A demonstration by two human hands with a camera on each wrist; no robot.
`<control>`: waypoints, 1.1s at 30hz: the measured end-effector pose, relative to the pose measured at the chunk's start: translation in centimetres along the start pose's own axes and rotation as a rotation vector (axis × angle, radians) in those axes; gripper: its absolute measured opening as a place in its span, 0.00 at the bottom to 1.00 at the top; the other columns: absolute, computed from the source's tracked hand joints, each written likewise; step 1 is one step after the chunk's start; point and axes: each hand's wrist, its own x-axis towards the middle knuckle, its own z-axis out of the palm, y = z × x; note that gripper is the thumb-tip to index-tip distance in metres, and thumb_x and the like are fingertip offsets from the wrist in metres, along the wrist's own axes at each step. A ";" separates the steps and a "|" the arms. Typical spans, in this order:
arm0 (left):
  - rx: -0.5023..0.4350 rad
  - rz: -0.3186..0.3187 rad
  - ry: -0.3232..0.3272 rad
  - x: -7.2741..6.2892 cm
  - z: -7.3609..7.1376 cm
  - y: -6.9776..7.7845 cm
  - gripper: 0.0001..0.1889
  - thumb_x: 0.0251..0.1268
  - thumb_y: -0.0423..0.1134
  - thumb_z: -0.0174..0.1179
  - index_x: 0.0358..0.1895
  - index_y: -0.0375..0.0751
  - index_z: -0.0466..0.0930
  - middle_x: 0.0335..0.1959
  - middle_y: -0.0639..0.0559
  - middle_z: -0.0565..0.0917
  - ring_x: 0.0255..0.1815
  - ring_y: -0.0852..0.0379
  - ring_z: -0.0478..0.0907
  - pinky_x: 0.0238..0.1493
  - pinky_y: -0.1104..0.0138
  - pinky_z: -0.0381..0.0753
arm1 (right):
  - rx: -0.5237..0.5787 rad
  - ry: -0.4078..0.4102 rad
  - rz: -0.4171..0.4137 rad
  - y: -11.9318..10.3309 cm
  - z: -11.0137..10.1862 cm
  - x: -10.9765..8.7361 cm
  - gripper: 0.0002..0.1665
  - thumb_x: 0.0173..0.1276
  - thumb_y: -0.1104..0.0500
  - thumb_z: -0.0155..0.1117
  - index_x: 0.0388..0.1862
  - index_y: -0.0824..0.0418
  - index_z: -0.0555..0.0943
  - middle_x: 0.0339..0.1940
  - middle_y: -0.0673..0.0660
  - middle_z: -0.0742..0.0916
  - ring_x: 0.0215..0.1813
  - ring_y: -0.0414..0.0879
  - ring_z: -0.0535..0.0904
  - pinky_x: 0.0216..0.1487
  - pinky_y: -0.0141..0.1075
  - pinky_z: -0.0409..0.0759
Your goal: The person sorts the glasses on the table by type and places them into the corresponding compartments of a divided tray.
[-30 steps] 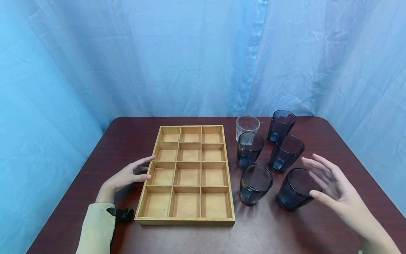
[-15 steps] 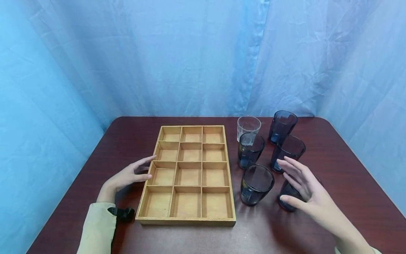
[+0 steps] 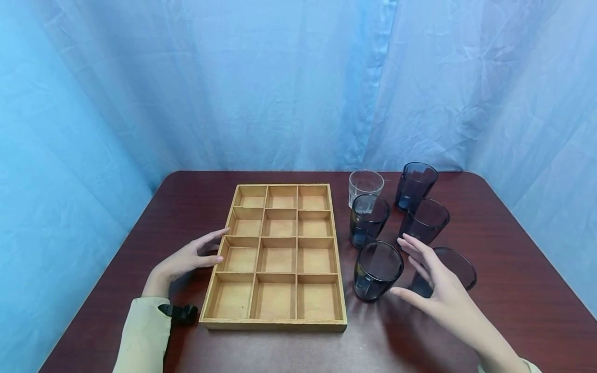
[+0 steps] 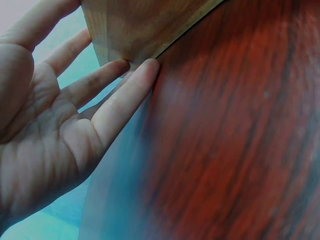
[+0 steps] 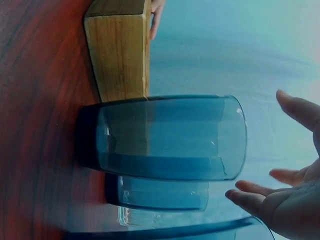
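Right hand (image 3: 440, 286), fingers apart, holding nothing, shifted leftward past right front tumbler (image 3: 459, 263) to just beside left front tumbler (image 3: 377, 272). Left hand (image 3: 187, 257) unchanged, fingers apart, touching left wall of wooden tray (image 3: 275, 326) on bench (image 3: 368, 344). Narrow bench strip between tray and left front tumbler; broader stretch from right front tumbler to bench's right edge.

Text: none legible | labels, brands: none legible | numbers, signs: none legible

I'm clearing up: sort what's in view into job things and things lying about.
Likely the job:
divided wooden tray, touched by the left grip
near-left dark glass, beside the right grip

Apparently just standing by:
clear glass
four other dark glasses
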 end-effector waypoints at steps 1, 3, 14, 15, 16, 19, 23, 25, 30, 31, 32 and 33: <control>0.001 0.001 0.002 0.0 0.0 0.0 0.39 0.66 0.43 0.62 0.77 0.52 0.53 0.77 0.40 0.54 0.74 0.33 0.55 0.67 0.39 0.63 | -0.016 0.004 0.008 0.0 0.2 0.0 0.56 0.54 0.65 0.75 0.77 0.51 0.55 0.72 0.59 0.70 0.67 0.17 0.61 0.61 0.11 0.61; 0.004 0.002 0.004 0.0 0.0 0.0 0.39 0.66 0.43 0.62 0.77 0.52 0.53 0.77 0.40 0.54 0.75 0.34 0.55 0.67 0.39 0.62 | -0.037 0.014 0.030 0.0 0.6 0.1 0.55 0.55 0.62 0.76 0.77 0.52 0.55 0.71 0.62 0.71 0.65 0.15 0.60 0.60 0.09 0.61; -0.006 -0.004 -0.007 0.0 0.0 -0.1 0.39 0.67 0.44 0.61 0.77 0.54 0.52 0.78 0.40 0.53 0.75 0.34 0.54 0.66 0.42 0.66 | -0.086 -0.001 0.248 0.1 2.2 0.5 0.55 0.57 0.52 0.75 0.76 0.61 0.55 0.72 0.67 0.69 0.70 0.62 0.67 0.62 0.44 0.73; -0.002 -0.005 -0.005 0.0 0.0 -0.1 0.39 0.67 0.44 0.61 0.77 0.54 0.52 0.78 0.40 0.53 0.75 0.34 0.54 0.66 0.41 0.66 | -0.071 -0.008 0.270 0.2 2.3 0.5 0.55 0.57 0.51 0.75 0.77 0.61 0.54 0.73 0.68 0.68 0.72 0.63 0.65 0.61 0.50 0.70; -0.001 -0.005 -0.004 0.0 0.0 -0.1 0.39 0.67 0.44 0.61 0.77 0.54 0.52 0.78 0.40 0.53 0.75 0.34 0.54 0.66 0.41 0.66 | -0.055 -0.013 0.288 0.3 2.5 0.5 0.56 0.57 0.51 0.75 0.77 0.61 0.54 0.74 0.67 0.66 0.73 0.64 0.64 0.62 0.51 0.69; 0.004 -0.007 0.001 0.0 0.0 -0.2 0.39 0.66 0.44 0.62 0.77 0.54 0.52 0.78 0.40 0.53 0.75 0.34 0.54 0.66 0.41 0.66 | -0.008 -0.017 0.345 0.4 2.9 0.5 0.56 0.58 0.50 0.74 0.77 0.60 0.52 0.76 0.65 0.64 0.75 0.64 0.60 0.65 0.51 0.65; 0.001 -0.008 0.005 0.0 0.0 -0.2 0.39 0.66 0.44 0.62 0.77 0.54 0.52 0.78 0.40 0.52 0.76 0.34 0.52 0.66 0.42 0.67 | 0.057 0.009 0.377 0.6 3.5 0.5 0.55 0.57 0.50 0.75 0.76 0.59 0.54 0.74 0.61 0.67 0.76 0.59 0.59 0.68 0.50 0.63; 0.000 -0.005 0.005 0.0 0.0 -0.2 0.39 0.66 0.44 0.62 0.77 0.54 0.52 0.78 0.40 0.52 0.76 0.34 0.52 0.66 0.42 0.67 | 0.080 0.032 0.379 0.8 3.8 0.5 0.53 0.57 0.51 0.75 0.74 0.59 0.56 0.72 0.59 0.70 0.76 0.57 0.60 0.68 0.50 0.63; 0.002 -0.001 0.006 0.1 0.0 -0.3 0.39 0.66 0.45 0.62 0.77 0.55 0.53 0.78 0.40 0.53 0.75 0.34 0.53 0.67 0.40 0.65 | 0.110 0.086 0.365 1.0 4.2 0.4 0.50 0.56 0.55 0.76 0.72 0.60 0.59 0.69 0.58 0.72 0.76 0.59 0.59 0.68 0.51 0.62; 0.004 -0.001 0.006 0.1 0.0 -0.3 0.39 0.66 0.45 0.62 0.77 0.55 0.53 0.78 0.40 0.53 0.75 0.34 0.53 0.67 0.40 0.64 | 0.113 0.092 0.365 1.0 4.3 0.4 0.50 0.56 0.55 0.76 0.72 0.60 0.59 0.69 0.58 0.72 0.77 0.59 0.58 0.71 0.45 0.62; 0.004 -0.001 0.006 0.1 0.0 -0.3 0.39 0.66 0.45 0.62 0.77 0.55 0.53 0.78 0.40 0.53 0.75 0.34 0.53 0.67 0.40 0.64 | 0.113 0.099 0.365 1.0 4.3 0.4 0.50 0.56 0.55 0.76 0.72 0.60 0.59 0.69 0.58 0.72 0.77 0.60 0.57 0.72 0.38 0.63; 0.005 -0.001 0.006 0.1 0.1 -0.3 0.39 0.66 0.45 0.62 0.77 0.55 0.53 0.78 0.41 0.53 0.75 0.34 0.53 0.67 0.39 0.64 | 0.114 0.106 0.364 1.0 4.3 0.4 0.50 0.55 0.55 0.77 0.72 0.60 0.59 0.69 0.58 0.72 0.77 0.60 0.57 0.72 0.30 0.62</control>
